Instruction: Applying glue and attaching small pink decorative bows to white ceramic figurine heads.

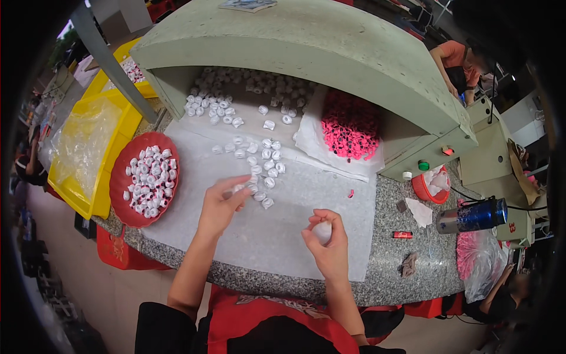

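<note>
My left hand is over the white sheet, its thumb and forefinger closed around a small white rounded piece. Beside its fingertips lie several loose white pieces of the same kind. My right hand is curled, palm up, around a smooth white rounded thing, larger than the loose pieces; its kind does not show. To the left, a red scalloped dish bears a heap of white pieces with dark and pink parts. A heap of small pink and dark parts rests on white paper in the grey housing.
The grey curved housing arches over the table's far side. Yellow trays stand at left. At right are a red basket, a blue-and-silver flask, a red cylinder and a plastic bag. Other people work nearby.
</note>
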`<state>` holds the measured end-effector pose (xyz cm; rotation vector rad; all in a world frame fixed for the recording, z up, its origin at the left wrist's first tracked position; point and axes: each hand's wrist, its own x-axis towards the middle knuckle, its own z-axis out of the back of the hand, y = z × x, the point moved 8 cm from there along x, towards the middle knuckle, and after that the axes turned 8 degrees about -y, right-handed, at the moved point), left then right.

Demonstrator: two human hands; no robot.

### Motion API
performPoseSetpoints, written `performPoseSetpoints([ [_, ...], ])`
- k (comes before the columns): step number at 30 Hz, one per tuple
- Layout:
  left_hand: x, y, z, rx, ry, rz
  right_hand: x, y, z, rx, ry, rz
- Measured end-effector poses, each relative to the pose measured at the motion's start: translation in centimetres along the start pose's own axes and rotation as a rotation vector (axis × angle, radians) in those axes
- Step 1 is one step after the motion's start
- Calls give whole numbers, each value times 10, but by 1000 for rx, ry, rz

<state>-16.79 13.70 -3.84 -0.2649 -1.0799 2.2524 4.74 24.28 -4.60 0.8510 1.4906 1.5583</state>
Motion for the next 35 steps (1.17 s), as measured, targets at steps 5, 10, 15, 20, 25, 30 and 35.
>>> performPoseSetpoints([
  [5,-40,-57,-29,-1405,385,435,1,47,4,255,44,21],
  [10,-52,-81,-16,-1021,127,-58,-23,84,35,91,-137,249],
  [15,-55,-91,-13,-892,68,-159,-47,107,35,-77,-194,526],
  [20,-58,-89,-10,-905,45,-113,-43,123,22,-187,-142,767],
  [25,-58,-90,-9,-904,38,-111,-41,124,20,-203,-151,774],
  [30,-57,-92,-8,-891,41,-151,-38,123,19,-209,-137,756],
  [35,-58,-92,-7,-820,36,-242,-36,119,15,-186,-80,701],
])
